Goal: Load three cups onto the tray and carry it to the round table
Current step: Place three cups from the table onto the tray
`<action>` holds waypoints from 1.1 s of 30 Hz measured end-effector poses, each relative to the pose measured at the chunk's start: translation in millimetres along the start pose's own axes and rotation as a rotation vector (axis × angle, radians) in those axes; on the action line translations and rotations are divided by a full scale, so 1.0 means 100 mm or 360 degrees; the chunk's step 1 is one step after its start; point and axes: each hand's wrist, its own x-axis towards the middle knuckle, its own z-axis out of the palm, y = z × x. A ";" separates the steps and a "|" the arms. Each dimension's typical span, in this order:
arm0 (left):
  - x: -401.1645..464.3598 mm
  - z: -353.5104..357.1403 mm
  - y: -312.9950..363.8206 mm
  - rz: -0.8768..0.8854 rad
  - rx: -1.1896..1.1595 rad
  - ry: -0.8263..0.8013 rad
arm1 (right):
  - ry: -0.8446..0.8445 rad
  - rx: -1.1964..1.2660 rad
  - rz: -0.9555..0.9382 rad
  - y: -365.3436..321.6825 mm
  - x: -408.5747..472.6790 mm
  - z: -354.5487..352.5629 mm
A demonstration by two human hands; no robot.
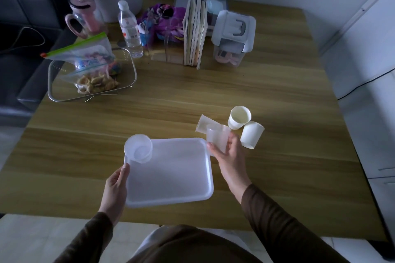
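A white plastic tray [171, 177] lies on the wooden table in front of me. One clear plastic cup [139, 148] stands upright in the tray's far left corner. My left hand [115, 190] grips the tray's left edge. My right hand [228, 156] holds a second clear cup [218, 137] just off the tray's far right corner. Behind it a third clear cup [203, 124] lies tilted on the table. A white paper cup [239, 117] stands upright to the right, and another paper cup [252, 134] is upside down beside it.
A wire basket [55, 94] with snack bags sits at the far left. A water bottle [129, 28], a pink tumbler [83, 17], upright books [195, 32] and a lidded clear box [233, 36] line the back. The table edge [192, 228] is at my waist.
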 end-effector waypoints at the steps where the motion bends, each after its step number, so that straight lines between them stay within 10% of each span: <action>1: 0.00 0.03 0.01 0.0006 0.0001 -0.0012 | -0.0060 -0.0025 -0.0065 -0.06 -0.04 0.07; 21: -0.05 0.08 0.03 0.0030 -0.0069 -0.0106 | -0.0642 -0.0454 -0.0374 -0.14 -0.28 0.50; 33: 0.02 -0.20 -0.03 -0.0032 -0.0092 0.0070 | -0.0204 -0.0887 -0.0556 -0.16 0.60 0.10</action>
